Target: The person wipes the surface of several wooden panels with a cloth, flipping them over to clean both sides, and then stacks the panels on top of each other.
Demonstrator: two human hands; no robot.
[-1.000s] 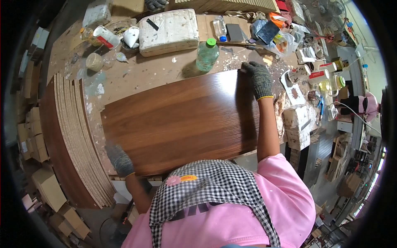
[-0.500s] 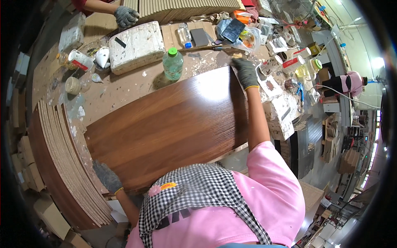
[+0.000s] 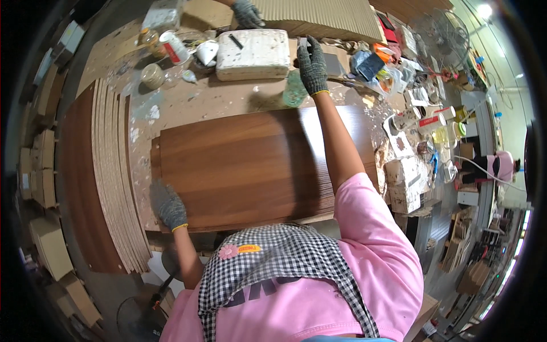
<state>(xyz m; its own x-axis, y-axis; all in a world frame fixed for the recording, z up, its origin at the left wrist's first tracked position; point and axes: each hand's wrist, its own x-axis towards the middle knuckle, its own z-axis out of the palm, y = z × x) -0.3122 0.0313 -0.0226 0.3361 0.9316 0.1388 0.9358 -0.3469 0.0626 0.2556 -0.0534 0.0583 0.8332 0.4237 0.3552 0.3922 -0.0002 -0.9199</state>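
A dark brown wood-grain panel lies on the worktable in front of me, with another brown panel's edge showing beyond its left end. My left hand, in a grey knit glove, rests at the panel's near left corner with fingers stretched out along the edge. Over the far side of the panel reaches my right hand, gloved alike, its fingers extended and a gap between them. Beside that hand's wrist stands a green-tinted bottle, its top partly hidden by the hand. What lies behind the fingertips is mostly covered.
Several panels stand on edge at left. A paint-spattered white block sits at the back, near a co-worker's gloved hand. Cups and a stained block stand at right. Corrugated sheets line the far side.
My right hand has left the panel's far right corner and moved left to the green bottle. My left hand now lies against the panel's left edge. The whole view has shifted.
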